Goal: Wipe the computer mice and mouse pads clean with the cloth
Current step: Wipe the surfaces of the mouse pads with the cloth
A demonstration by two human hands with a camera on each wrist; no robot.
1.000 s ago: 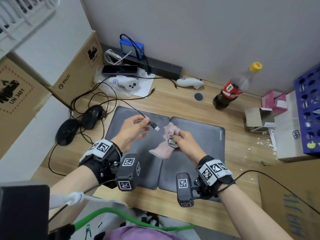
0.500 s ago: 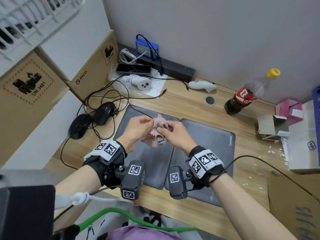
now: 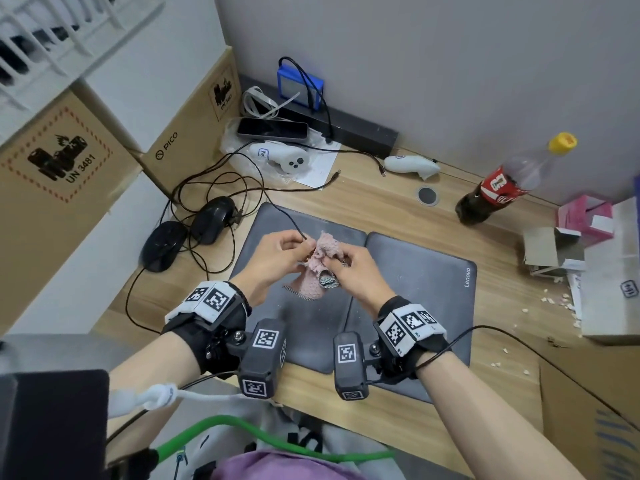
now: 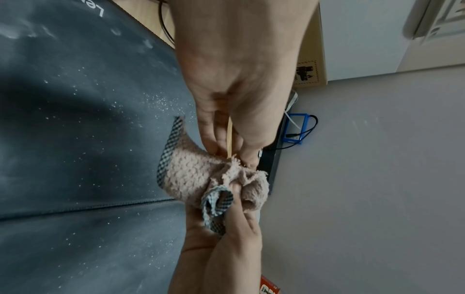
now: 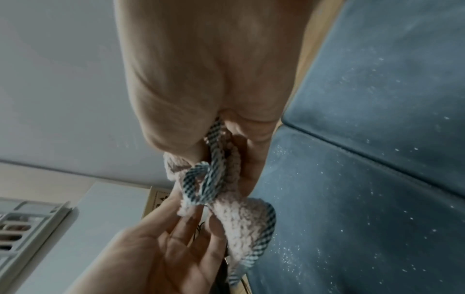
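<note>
My left hand [image 3: 277,256] pinches the mouse cable [image 3: 277,211]; my right hand [image 3: 356,271] clutches the bunched pink waffle-weave cloth [image 3: 320,265], its edge checked.

We see a cramped office or tech workspace corner: a wooden worktop [image 3: 398,216] against a grey wall carries two grey mouse pads [image 3: 415,271], two black wired mice [image 3: 162,245], white VR controllers [image 3: 287,161], a phone [image 3: 273,129], a cola bottle [image 3: 498,192], with PICO shipping cartons [image 3: 187,133] stacked alongside.
</note>
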